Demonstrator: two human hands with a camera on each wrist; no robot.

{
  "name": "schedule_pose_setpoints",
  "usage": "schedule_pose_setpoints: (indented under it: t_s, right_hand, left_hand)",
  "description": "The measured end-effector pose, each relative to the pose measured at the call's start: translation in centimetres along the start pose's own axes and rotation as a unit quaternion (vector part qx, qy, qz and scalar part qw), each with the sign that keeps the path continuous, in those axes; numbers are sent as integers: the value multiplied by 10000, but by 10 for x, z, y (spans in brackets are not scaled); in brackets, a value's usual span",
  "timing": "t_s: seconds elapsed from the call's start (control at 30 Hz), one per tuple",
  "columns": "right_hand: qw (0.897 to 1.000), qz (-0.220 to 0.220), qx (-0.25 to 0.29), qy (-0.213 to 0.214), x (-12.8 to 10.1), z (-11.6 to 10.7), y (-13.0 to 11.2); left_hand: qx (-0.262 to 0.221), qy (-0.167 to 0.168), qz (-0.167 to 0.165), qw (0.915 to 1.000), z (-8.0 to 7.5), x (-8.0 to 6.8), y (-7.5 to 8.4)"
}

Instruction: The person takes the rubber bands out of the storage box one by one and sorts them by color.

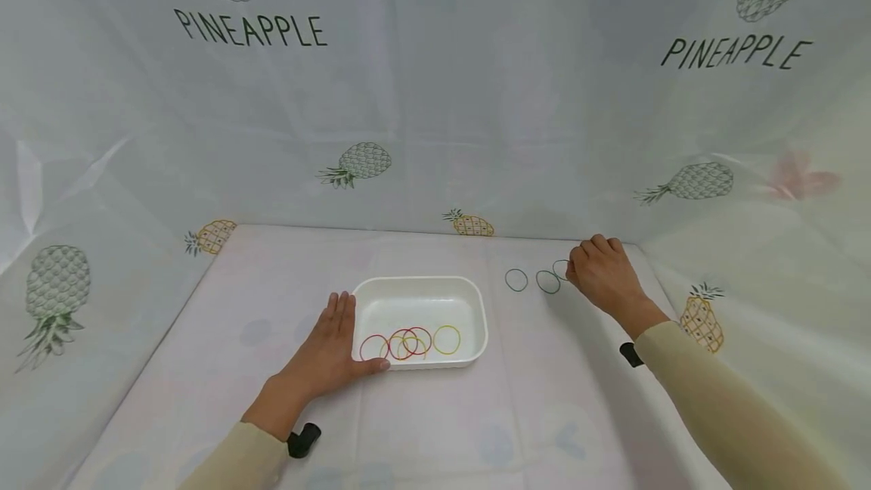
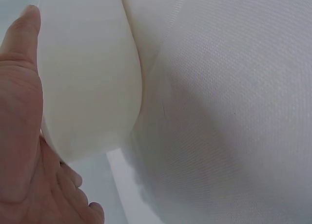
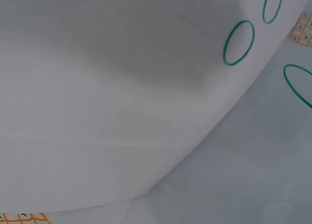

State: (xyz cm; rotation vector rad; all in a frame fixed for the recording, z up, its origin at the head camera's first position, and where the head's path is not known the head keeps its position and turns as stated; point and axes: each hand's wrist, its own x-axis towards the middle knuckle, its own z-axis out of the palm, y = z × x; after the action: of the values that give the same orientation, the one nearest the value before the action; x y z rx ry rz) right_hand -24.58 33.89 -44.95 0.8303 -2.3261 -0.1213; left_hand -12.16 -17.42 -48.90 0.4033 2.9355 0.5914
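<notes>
My left hand lies with straight fingers along the left side of a white tray, its thumb at the front rim. In the left wrist view, thumb and fingers stand about the tray's corner. Several red rubber bands and yellow rubber bands lie in the tray, some overlapping. At the back right, my right hand has curled fingers and pinches a green rubber band, raised off the table. Two more green rubber bands lie left of it. The right wrist view does not show the hand itself.
A pale cloth covers the table. Behind and at both sides hangs a whitish curtain printed with pineapples, meeting the table's back edge close to the right hand.
</notes>
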Motion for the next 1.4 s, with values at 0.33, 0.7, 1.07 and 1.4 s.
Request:
schedule_pose_setpoints:
  t_s: [0.33,0.7,1.07,1.4]
  right_hand:
    - [9968,177,-143,-762,-28,4,14]
    - [9932,382,-175,-1081,-45,18,22]
    - [9848,647,-210,-1596,-50,30,28]
    - [9698,1185,-399,-2095,-48,41,28]
  left_hand:
    - [7,45,65,10000,-2,-1,-2]
    - [-6,121,122,9999,1,2,-2]
    - [-61,160,117,9998,2,-1,-2]
    - [24,150,116,9998,5,1,-4]
